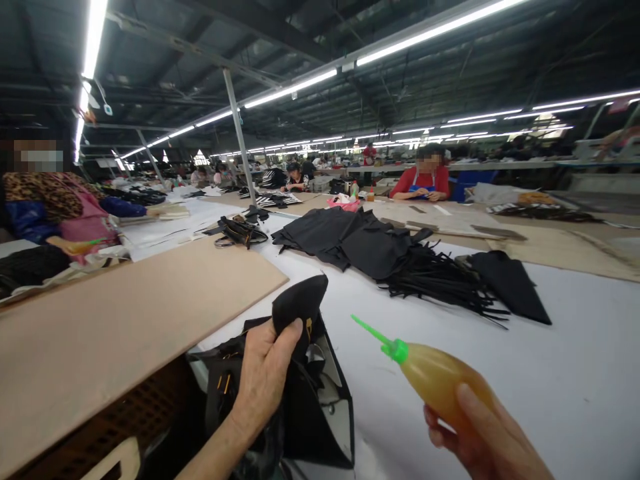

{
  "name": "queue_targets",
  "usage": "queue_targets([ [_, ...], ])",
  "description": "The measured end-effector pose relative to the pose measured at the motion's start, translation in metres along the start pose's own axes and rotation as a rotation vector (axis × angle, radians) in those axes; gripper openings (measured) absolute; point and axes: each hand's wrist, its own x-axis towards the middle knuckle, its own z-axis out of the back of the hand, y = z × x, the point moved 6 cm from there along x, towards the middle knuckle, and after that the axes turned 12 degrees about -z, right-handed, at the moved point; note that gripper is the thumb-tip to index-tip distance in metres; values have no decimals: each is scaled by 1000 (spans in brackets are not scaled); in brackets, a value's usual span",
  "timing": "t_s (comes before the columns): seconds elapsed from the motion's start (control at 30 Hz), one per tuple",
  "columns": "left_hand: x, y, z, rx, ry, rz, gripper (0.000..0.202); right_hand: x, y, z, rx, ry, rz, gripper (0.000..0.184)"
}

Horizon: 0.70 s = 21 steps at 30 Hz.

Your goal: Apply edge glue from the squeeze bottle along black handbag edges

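My left hand (267,363) is closed on a black flap (300,300), thumb on top, fingers hidden behind it. The flap seems to belong to a black bag (315,420) with a pale lining and yellow-gold stitching, standing at the near edge of the white table (575,393). Whether the two are joined I cannot tell. Wrapped in my right hand (475,427) is a glue bottle (440,373) of amber liquid. Its thin green nozzle (373,328) points up and left, apart from the flap.
Black fabric pieces (350,237) and a heap of black strips (445,280) lie across the table. A tan board (125,300) covers the left side, above a brown plastic crate (145,407). One co-worker (425,177) sits opposite, another (65,200) at the left.
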Motion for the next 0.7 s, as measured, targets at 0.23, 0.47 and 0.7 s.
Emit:
queue_targets([
  [0.23,-10,19,3,-215,-82,79,24,1,7,2,-333,36,62,61],
  [0.47,-12,21,2,-504,-190,187,12,-2,18,6,-485,-65,153,61],
  [0.7,-3,17,4,-590,-245,236,7,-4,19,25,-477,-92,86,66],
])
